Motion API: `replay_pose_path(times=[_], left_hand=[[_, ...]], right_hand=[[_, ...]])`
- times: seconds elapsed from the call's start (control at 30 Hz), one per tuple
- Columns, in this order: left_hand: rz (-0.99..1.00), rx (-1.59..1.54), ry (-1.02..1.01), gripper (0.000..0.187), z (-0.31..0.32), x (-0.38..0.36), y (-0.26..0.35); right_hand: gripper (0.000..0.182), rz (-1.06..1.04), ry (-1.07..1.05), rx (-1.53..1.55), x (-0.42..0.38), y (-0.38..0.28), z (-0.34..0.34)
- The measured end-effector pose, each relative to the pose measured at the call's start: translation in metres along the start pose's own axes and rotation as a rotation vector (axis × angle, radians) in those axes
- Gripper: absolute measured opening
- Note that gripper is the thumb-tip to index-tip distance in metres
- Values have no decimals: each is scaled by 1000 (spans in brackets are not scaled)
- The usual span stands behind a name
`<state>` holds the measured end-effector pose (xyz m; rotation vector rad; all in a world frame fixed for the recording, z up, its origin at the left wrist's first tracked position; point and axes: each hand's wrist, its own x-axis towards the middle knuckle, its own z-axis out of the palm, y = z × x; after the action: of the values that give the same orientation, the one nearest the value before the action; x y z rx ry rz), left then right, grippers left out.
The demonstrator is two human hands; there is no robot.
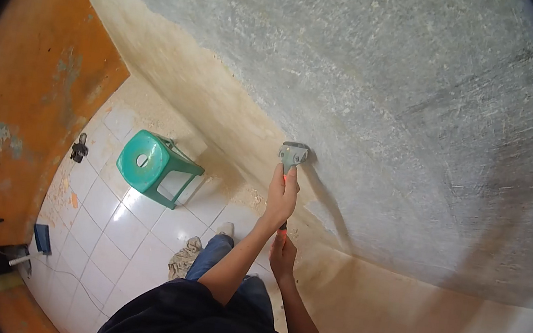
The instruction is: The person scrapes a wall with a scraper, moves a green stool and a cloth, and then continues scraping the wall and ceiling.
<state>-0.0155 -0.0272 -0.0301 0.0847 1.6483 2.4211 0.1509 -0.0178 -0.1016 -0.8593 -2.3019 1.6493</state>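
Both hands are closed on one long-handled scraper (293, 153): the left hand (281, 198) wraps the neck just below the head, and the right hand (282, 258) grips the handle lower down, nearer the body. From my remote post I see nothing else held. The scraper's head lies at the grey wall (386, 114), beside its border with the pale strip (168, 48); I cannot confirm whether the blade touches. I rate slippage as the chief risk: too steep an angle or uneven pressure could make the blade skid or gouge, driving the left hand, set so near the head, against the wall. Footing is my second concern. A crumpled cloth (185, 260) lies beside the leg on the tiled floor (102, 203) and could slide underfoot, while a careless leftward step could strike the green stool (141, 161) standing near.
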Motion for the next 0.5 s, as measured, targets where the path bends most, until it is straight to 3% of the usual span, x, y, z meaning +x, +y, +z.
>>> replay_pose_path(times=[0.07, 0.2, 0.4, 0.5], left_hand=[[61, 25, 28, 21, 5, 1, -8], [122, 41, 67, 21, 11, 3, -11], [121, 71, 84, 27, 10, 2, -11], [86, 110, 49, 29, 4, 1, -10]], right_hand=[[57, 55, -174, 93, 8, -10, -14], [52, 161, -300, 192, 22, -11, -33], [53, -56, -137, 128, 26, 21, -15], [53, 15, -138, 168, 21, 9, -10]])
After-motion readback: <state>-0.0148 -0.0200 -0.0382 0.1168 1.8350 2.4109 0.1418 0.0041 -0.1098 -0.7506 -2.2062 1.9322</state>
